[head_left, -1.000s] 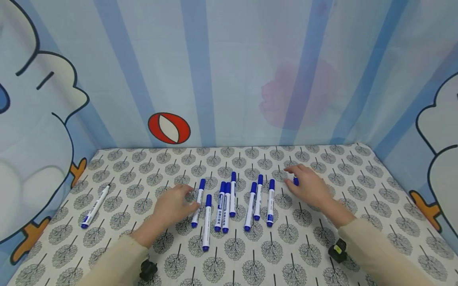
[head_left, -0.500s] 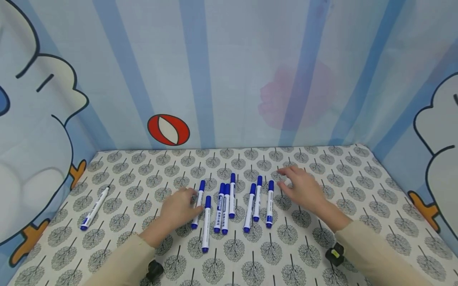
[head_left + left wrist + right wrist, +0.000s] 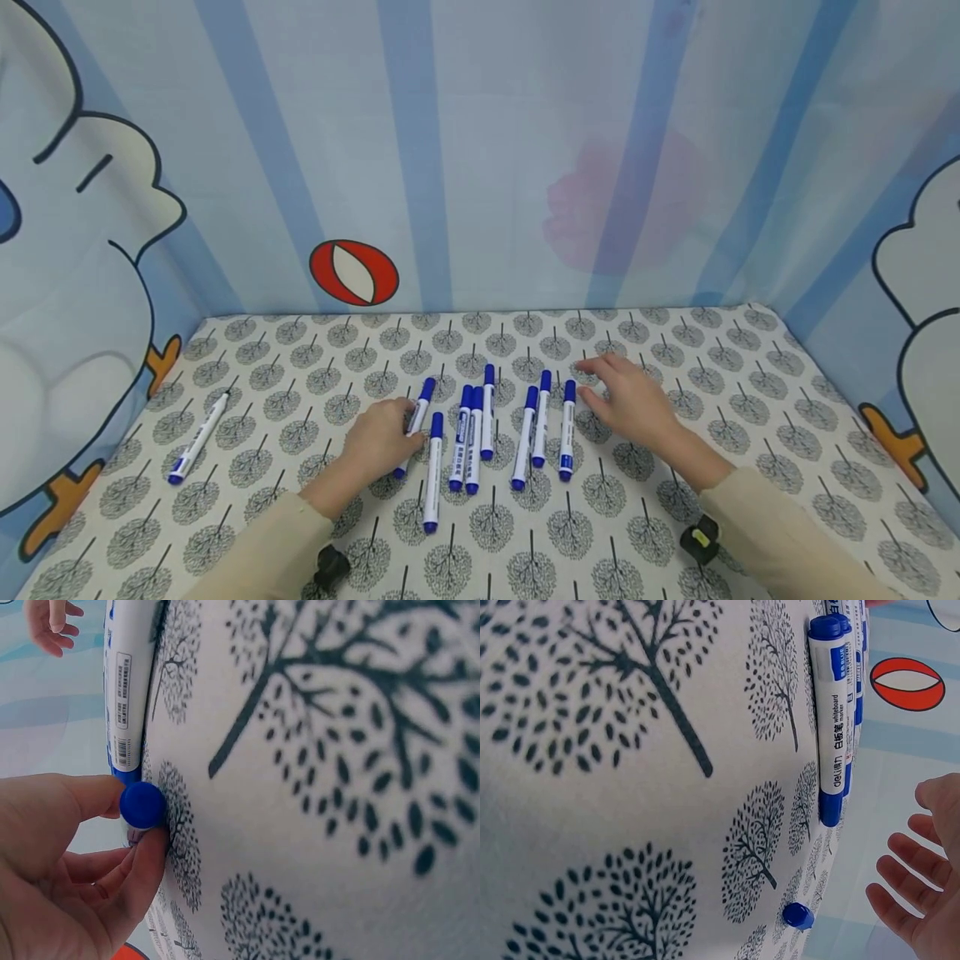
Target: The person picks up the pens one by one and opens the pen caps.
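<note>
Blue-capped whiteboard marker (image 3: 422, 408): left of the middle of the table (image 3: 642, 579), well short of the far edge, cap towards that edge, leaning a little right. The left hand (image 3: 380, 437) pinches it, thumb on one side of the barrel, fingers on the other. A grip across the width probably suits a slim round body. Whether it is lifted off the cloth, cannot tell.

Just right of it, a second marker (image 3: 433, 473), apart from the others and nearer the near side. Then a close pair of markers (image 3: 467, 437), seemingly touching; a lone marker (image 3: 488, 412) set further towards the far edge; two more markers (image 3: 532, 429) side by side; and the rightmost marker (image 3: 567, 431). Caps all roughly towards the far edge; so even a direction looks deliberate.

Right hand (image 3: 628, 400): holds nothing, fingers apart, just beside the rightmost marker's cap end. Contact with the table unclear.

Right wrist view: what looks like a loose blue cap (image 3: 798, 916) on the table, on the right-edge side of the rightmost marker.

Near the left edge, well apart: an uncapped marker (image 3: 198, 437), bare tip towards the far edge. The loose cap may be its own.

Beyond the far edge, a striped backdrop (image 3: 502, 167) with a printed red-and-white ball (image 3: 354, 272).
</note>
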